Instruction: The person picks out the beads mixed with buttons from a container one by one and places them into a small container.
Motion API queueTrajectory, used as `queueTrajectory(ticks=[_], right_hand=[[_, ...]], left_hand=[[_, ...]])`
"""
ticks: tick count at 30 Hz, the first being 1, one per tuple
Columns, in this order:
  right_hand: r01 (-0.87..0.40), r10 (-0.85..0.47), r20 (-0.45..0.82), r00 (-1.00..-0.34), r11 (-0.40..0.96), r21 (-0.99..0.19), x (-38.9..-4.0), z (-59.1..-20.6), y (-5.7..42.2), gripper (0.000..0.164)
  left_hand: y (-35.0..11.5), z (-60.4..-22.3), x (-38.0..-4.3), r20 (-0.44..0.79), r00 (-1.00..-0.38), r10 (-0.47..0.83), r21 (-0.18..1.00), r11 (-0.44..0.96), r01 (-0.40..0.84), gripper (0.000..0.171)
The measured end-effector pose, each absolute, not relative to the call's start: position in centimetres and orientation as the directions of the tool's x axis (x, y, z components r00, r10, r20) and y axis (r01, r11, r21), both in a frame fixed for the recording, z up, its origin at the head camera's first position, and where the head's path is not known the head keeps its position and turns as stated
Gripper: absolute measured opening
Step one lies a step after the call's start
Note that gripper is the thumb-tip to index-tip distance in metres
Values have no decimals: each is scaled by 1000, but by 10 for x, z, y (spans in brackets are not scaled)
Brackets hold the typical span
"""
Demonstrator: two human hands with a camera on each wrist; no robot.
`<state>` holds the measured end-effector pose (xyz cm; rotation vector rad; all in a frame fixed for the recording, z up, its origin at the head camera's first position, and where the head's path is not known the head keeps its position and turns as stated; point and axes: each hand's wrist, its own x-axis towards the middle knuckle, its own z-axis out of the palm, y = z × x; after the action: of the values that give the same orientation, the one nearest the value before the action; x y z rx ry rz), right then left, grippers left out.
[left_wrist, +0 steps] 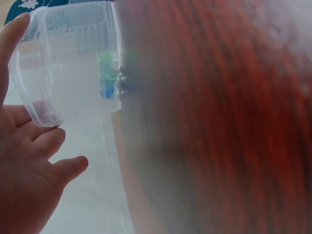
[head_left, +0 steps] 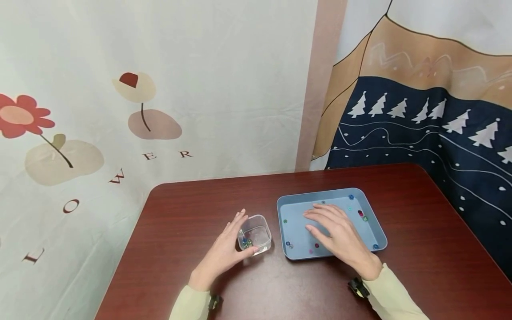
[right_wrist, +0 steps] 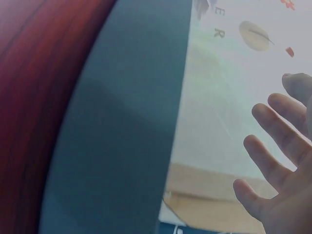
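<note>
My left hand (head_left: pixel 224 252) holds the clear plastic cup (head_left: pixel 260 233) loosely, thumb at its near rim and the other fingers along its left side. My right hand (head_left: pixel 338 233) hangs over the blue tray (head_left: pixel 320 194), fingers well spread and nearly straight; I see nothing in its grasp. The cup stands on the wooden tabletop (head_left: pixel 180 222) just left of the tray, with a few beads (head_left: pixel 249 243) bunched in its near-left corner; more lie scattered in the tray.

For beads this small, I'd come straight down with thumb and index fingertip, pinching 1 at a time; where 2 sit together, like the red and green by the tray's right wall, a slow approach should avoid flicking the neighbour. My cup hold should stay light, since something so light could tip.

The cup is upright, mouth facing up, squarish, without a clear long axis. The tray's long axis runs left to right, its right end slightly farther from me.
</note>
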<state>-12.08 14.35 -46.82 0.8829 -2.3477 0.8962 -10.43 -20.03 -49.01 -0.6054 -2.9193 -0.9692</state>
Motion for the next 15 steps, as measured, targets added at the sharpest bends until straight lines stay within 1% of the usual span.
queueTrajectory(ticks=[5,15], right_hand=[[-670,-370,603,-706,624,-402,-120,-468,166,40],[-571,-311,570,-761,738,-360,-128,-473,207,43]], left_hand=[[-201,-491,-104,111,-927,358,572,740,354,93],[-201,-494,-106,148,-918,367,561,733,384,92]])
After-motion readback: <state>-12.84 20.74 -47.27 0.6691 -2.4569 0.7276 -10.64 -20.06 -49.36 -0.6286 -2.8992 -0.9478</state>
